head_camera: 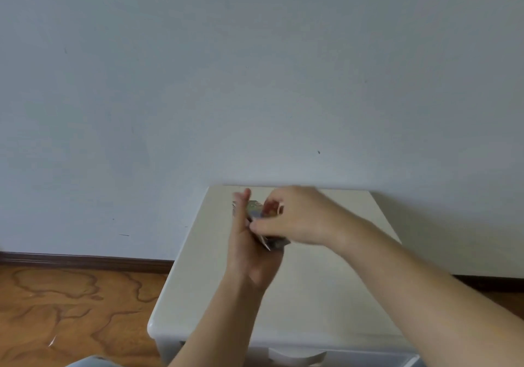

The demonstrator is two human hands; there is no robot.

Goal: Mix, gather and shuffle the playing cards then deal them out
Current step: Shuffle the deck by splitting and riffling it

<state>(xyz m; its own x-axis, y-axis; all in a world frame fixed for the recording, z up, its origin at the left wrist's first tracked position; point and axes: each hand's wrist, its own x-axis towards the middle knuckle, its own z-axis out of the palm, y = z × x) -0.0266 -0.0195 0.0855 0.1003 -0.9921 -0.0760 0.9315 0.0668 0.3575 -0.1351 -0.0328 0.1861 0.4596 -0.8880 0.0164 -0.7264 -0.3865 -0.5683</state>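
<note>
A stack of playing cards [255, 211] with dark, colourful backs is held in the air above the white table [326, 281]. My left hand [249, 247] cups the stack from the left, thumb pointing up. My right hand [292, 216] comes from the right and pinches the cards from above with its fingertips. A corner of the stack [273, 244] sticks out below my right hand. Both hands are blurred by motion, and most of the cards are hidden between them.
The small white table stands against a pale wall [255, 83], its drawer front [312, 356] at the near edge. Wooden floor [71, 304] lies to the left, with a dark skirting board [85, 260] along the wall.
</note>
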